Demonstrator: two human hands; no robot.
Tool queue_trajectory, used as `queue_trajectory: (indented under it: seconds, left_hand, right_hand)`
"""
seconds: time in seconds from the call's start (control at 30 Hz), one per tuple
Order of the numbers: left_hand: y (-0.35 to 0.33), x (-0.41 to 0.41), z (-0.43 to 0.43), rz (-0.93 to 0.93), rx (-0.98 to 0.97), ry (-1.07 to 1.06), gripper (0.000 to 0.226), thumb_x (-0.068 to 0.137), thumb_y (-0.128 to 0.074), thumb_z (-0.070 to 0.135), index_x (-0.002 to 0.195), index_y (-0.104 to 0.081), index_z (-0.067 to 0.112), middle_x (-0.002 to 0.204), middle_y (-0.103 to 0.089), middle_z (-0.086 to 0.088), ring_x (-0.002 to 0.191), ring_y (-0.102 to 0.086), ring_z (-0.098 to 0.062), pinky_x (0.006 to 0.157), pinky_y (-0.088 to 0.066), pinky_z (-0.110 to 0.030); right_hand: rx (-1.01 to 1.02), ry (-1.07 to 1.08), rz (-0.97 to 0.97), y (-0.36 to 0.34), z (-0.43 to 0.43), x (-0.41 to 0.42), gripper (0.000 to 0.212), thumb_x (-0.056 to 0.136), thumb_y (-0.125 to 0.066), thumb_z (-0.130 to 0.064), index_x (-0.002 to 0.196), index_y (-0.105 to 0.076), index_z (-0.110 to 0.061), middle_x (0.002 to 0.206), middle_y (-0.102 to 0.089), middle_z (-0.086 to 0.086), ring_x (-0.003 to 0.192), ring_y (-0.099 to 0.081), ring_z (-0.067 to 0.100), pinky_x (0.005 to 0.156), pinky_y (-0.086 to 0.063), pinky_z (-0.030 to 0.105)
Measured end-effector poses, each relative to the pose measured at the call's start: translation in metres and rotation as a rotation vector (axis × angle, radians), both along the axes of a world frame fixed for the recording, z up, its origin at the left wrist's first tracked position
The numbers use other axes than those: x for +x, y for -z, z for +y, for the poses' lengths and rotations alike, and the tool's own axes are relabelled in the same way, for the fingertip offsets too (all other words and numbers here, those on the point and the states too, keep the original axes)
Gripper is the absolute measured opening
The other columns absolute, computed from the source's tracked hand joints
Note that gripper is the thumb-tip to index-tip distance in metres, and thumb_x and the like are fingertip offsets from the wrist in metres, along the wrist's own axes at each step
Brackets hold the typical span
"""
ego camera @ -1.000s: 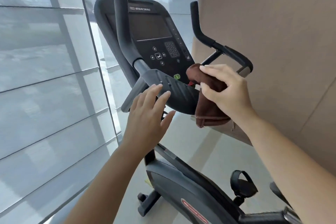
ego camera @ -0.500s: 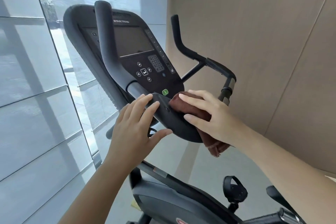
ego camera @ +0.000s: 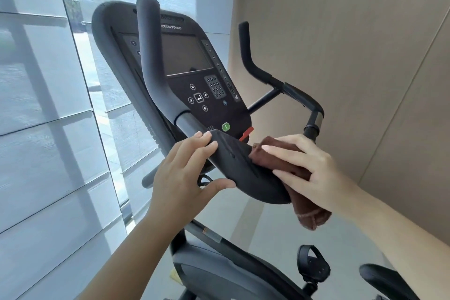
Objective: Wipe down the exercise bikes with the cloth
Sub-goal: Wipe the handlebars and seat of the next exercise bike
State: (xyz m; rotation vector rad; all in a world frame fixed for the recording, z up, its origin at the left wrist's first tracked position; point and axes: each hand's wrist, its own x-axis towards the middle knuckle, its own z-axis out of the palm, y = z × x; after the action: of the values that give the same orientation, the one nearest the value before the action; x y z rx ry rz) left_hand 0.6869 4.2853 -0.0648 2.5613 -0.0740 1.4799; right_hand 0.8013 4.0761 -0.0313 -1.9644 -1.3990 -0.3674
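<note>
1. A black and grey exercise bike (ego camera: 214,275) filled the centre of the frame. A glazed window wall (ego camera: 36,105) stood at the left and a beige panelled wall (ego camera: 341,31) at the right.
2. The folded brown cloth (ego camera: 308,209) lay on the right end of the curved black ledge (ego camera: 233,168) under the dark console (ego camera: 187,56), centre right. Its loose tail hung below the ledge's edge.
3. The right hand (ego camera: 314,168) lay flat on the cloth with fingers spread and nearly straight, pressing rather than clutching; the thumb was hidden. That flat spread probably put a wide patch of fabric against the plastic.
4. The left hand (ego camera: 180,178) rested bare on the ledge's left end, fingers extended on top and thumb against the lower rim. It held nothing and most likely steadied the console against the wiping pressure.
5. The cloth sat just below the green button (ego camera: 225,126) and the red tab (ego camera: 246,133), apparently low enough not to press either.
6. The 2 black handlebars (ego camera: 153,56) and the strapped pedal (ego camera: 313,265) at lower right were well apart from the cloth. The ledge seemed to be the step in hand.
</note>
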Motion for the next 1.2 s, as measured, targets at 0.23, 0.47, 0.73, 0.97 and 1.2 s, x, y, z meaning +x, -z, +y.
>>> queue_trajectory:
  seconds: [0.23, 0.47, 0.73, 0.97, 1.2]
  left_hand:
    - [-0.001, 0.001, 0.003, -0.032, 0.023, -0.008, 0.065, 0.073, -0.056, 0.058, 0.098, -0.065, -0.001, 0.104, -0.064, -0.013, 0.106, -0.055, -0.025, 0.091, -0.036, -0.022]
    - [0.003, 0.002, 0.006, -0.047, 0.055, 0.009, 0.064, 0.075, -0.056, 0.058, 0.102, -0.064, 0.001, 0.11, -0.064, -0.011, 0.109, -0.057, -0.029, 0.088, -0.046, -0.035]
    - [-0.01, 0.001, 0.024, 0.022, 0.099, 0.126, 0.054, 0.078, -0.058, 0.048, 0.1, -0.064, -0.001, 0.108, -0.064, -0.012, 0.105, -0.058, -0.029, 0.086, -0.048, -0.037]
    - [-0.011, 0.023, 0.042, 0.05, 0.074, 0.24, 0.066, 0.075, -0.058, 0.05, 0.11, -0.057, -0.005, 0.115, -0.059, -0.016, 0.123, -0.042, -0.026, 0.103, -0.029, -0.024]
    - [-0.016, 0.032, 0.049, -0.007, 0.055, 0.321, 0.065, 0.075, -0.053, 0.059, 0.098, -0.059, -0.002, 0.103, -0.062, -0.014, 0.107, -0.047, -0.02, 0.094, -0.034, -0.027]
  right_hand:
    - [0.025, -0.048, 0.008, -0.033, 0.075, -0.01, 0.038, 0.086, -0.062, -0.015, 0.122, -0.058, -0.023, 0.119, -0.056, 0.002, 0.109, -0.052, 0.007, 0.096, -0.036, 0.011]
    - [-0.022, 0.007, -0.012, -0.006, 0.004, -0.012, 0.039, 0.082, -0.064, -0.013, 0.12, -0.059, -0.025, 0.119, -0.053, -0.002, 0.111, -0.049, 0.001, 0.097, -0.034, 0.011]
    - [0.065, 0.109, -0.025, -0.03, 0.072, -0.029, 0.036, 0.083, -0.065, -0.013, 0.118, -0.061, -0.02, 0.116, -0.057, 0.005, 0.106, -0.054, 0.012, 0.096, -0.039, 0.018]
    - [0.073, 0.131, -0.066, 0.0, 0.015, -0.05, 0.038, 0.08, -0.062, -0.014, 0.116, -0.061, -0.024, 0.116, -0.055, 0.001, 0.108, -0.054, 0.01, 0.092, -0.042, 0.016]
    - [0.071, 0.219, -0.11, -0.024, 0.073, -0.055, 0.034, 0.082, -0.066, -0.013, 0.116, -0.063, -0.019, 0.113, -0.056, 0.007, 0.103, -0.054, 0.018, 0.09, -0.045, 0.026]
